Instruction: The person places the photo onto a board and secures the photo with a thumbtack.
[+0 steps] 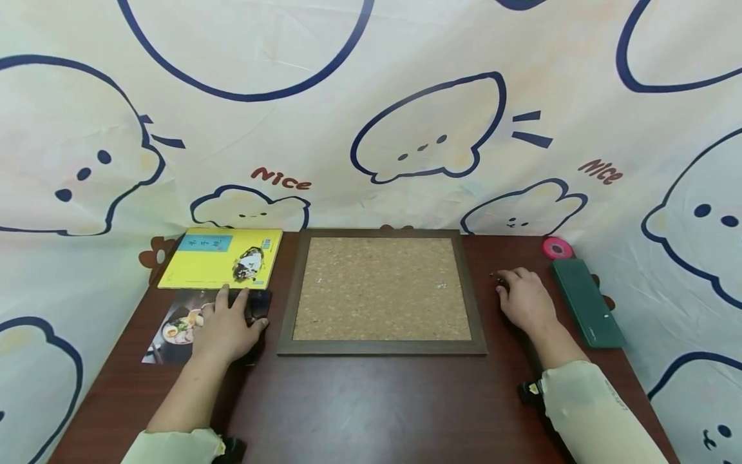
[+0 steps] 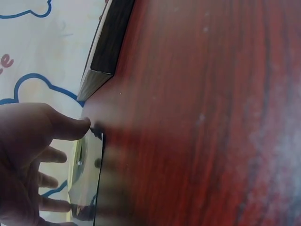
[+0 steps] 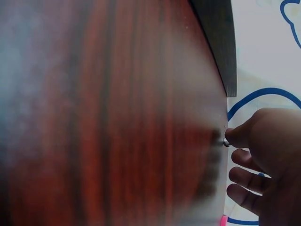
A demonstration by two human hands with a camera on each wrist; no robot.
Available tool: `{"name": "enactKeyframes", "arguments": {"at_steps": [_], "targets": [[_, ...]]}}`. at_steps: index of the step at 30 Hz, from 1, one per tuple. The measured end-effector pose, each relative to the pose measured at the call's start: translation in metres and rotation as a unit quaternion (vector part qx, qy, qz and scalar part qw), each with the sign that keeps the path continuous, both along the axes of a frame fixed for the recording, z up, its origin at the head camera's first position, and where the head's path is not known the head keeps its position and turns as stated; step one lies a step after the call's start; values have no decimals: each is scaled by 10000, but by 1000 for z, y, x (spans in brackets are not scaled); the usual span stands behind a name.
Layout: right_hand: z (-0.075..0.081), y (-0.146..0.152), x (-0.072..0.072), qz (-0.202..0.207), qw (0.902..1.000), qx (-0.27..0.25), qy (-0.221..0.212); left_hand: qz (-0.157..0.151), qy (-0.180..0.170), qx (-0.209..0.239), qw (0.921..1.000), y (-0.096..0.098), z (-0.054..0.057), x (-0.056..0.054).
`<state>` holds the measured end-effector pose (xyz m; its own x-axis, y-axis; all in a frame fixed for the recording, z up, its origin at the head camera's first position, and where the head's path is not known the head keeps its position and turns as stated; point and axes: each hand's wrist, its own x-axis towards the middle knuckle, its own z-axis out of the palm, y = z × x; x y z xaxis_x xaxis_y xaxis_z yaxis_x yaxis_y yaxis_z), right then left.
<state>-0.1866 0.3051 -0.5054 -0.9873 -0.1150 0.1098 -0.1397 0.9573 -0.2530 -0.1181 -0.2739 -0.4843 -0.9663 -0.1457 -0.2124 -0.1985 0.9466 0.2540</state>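
Note:
A photo print of food in a bowl (image 1: 176,327) lies flat at the left of the table. Over its right part spreads my left hand (image 1: 225,328), fingers apart and fairly straight, the longest fingertips near the yellow booklet's (image 1: 199,267) lower edge. On the right, my right hand (image 1: 526,301) is low over the table with its fingers bent. At its thumb tip in the right wrist view is a tiny shiny metal piece (image 3: 226,143), pinched there; most of it is hidden. Between the hands lies a framed cork board (image 1: 382,290).
Beyond the right hand lie a dark green box (image 1: 588,303) and a pink ring-shaped roll (image 1: 558,248). A patterned cloth (image 1: 324,142) hangs behind and at both sides of the brown table (image 1: 359,406). Small pale specks show on the cork.

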Motion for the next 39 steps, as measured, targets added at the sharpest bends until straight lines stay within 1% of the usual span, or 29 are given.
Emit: {"name": "enactKeyframes", "arguments": {"at_steps": [2,7,13,17,20,24,31,36,39], "targets": [[0,1,-3,14,10000,26,-7,0,12,6,10000,-1,1,0],[-2,2,-8,55,9999,43,-104,-76,193,-23,9998,-6,1,1],[-3,-1,-12,75,9997,77,-214,21,184,293,9994,-15,3,4],[-3,-1,-14,25,9997,79,-238,-67,276,397,9988,-20,4,3],[-3,-1,-15,-2,9996,94,-281,-129,262,536,9981,-25,6,2],[-1,-1,-16,-9,9995,133,-297,-54,227,789,9966,-28,10,2],[1,-2,-15,-37,9996,92,-261,16,339,1087,9935,-30,14,1],[4,-3,-16,-34,9998,36,-176,83,501,1364,9894,-29,21,-1],[5,-5,-16,-57,9999,13,-122,167,533,1551,9863,-30,25,0]]}}
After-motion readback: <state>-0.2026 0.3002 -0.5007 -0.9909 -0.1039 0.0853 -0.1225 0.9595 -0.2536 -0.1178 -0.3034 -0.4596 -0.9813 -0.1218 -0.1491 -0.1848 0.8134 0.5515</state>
